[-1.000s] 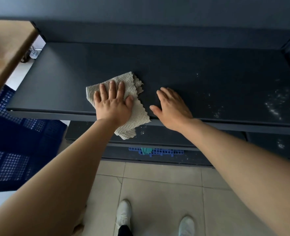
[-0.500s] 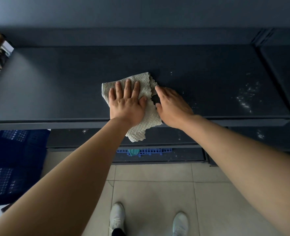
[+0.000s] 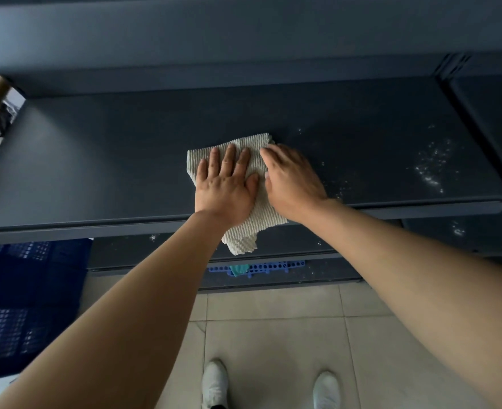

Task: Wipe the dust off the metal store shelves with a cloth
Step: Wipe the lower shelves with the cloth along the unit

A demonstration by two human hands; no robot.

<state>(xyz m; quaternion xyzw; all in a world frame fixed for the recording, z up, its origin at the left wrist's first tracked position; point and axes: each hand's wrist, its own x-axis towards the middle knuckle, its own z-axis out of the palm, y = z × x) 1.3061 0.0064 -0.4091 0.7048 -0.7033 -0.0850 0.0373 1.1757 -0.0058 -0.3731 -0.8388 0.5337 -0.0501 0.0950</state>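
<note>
A dark grey metal shelf [image 3: 102,172] runs across the view at arm height. A ribbed off-white cloth [image 3: 261,219] lies on it near the front edge, one corner hanging over the lip. My left hand [image 3: 226,187] presses flat on the cloth with straight, spread fingers. My right hand [image 3: 294,181] rests on the cloth's right side, fingers laid over its edge. White dust specks [image 3: 429,166] dot the shelf to the right of my hands.
Another shelf edge [image 3: 243,36] overhangs above. Lower shelves [image 3: 131,252] sit below, with a blue perforated rack [image 3: 261,267] on one. A dark blue plastic crate [image 3: 22,305] stands at the left. My white shoes [image 3: 214,385] are on beige floor tiles.
My left hand has slid the cloth rightwards along the shelf. My right hand, bare on the shelf a second ago, now lies on the cloth's right side.
</note>
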